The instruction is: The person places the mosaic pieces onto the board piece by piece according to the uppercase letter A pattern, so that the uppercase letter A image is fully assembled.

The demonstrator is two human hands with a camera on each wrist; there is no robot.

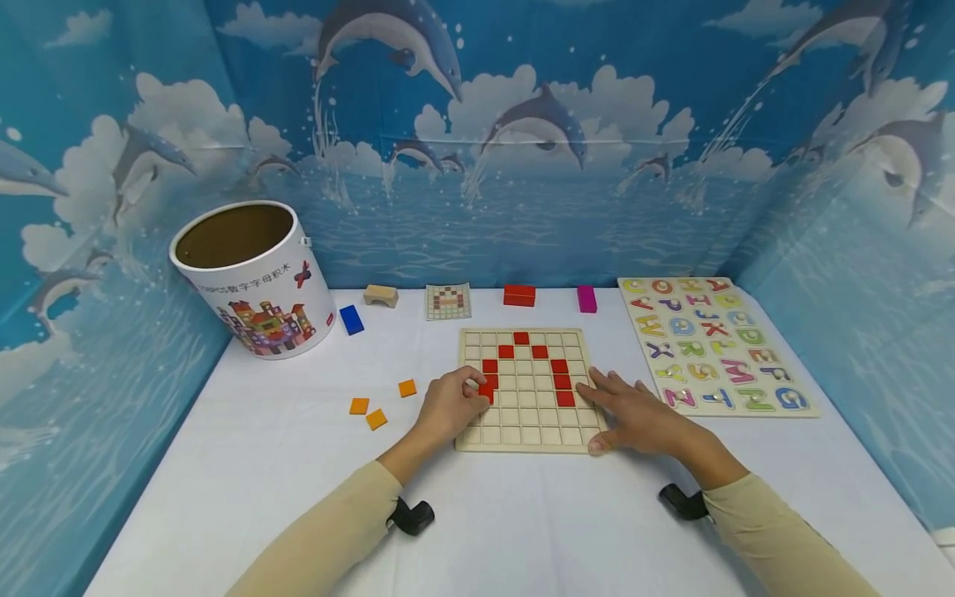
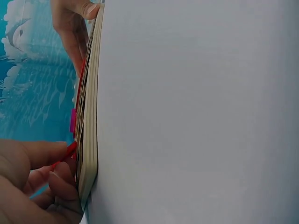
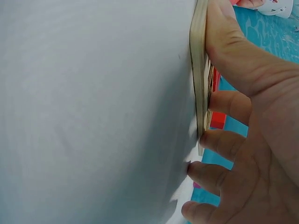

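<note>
A wooden grid board (image 1: 530,414) lies flat on the white table, with several red square tiles in its cells forming an arch. At the board's left side my left hand (image 1: 451,405) pinches a red tile (image 2: 65,153) between thumb and fingers; the left wrist view shows this tile tilted against the grid. My right hand (image 1: 637,414) rests on the board's right edge, fingers spread. In the right wrist view its thumb (image 3: 229,37) lies on the board's rim, and some fingers reach past the edge to the tablecloth.
Orange tiles (image 1: 376,419) lie left of the board. Behind it are a small pattern card (image 1: 448,302), a red block (image 1: 519,295), a magenta block (image 1: 587,299), a wooden arch block (image 1: 381,295) and a blue block (image 1: 351,320). A white bucket (image 1: 313,282) stands left, an alphabet board (image 1: 776,406) right.
</note>
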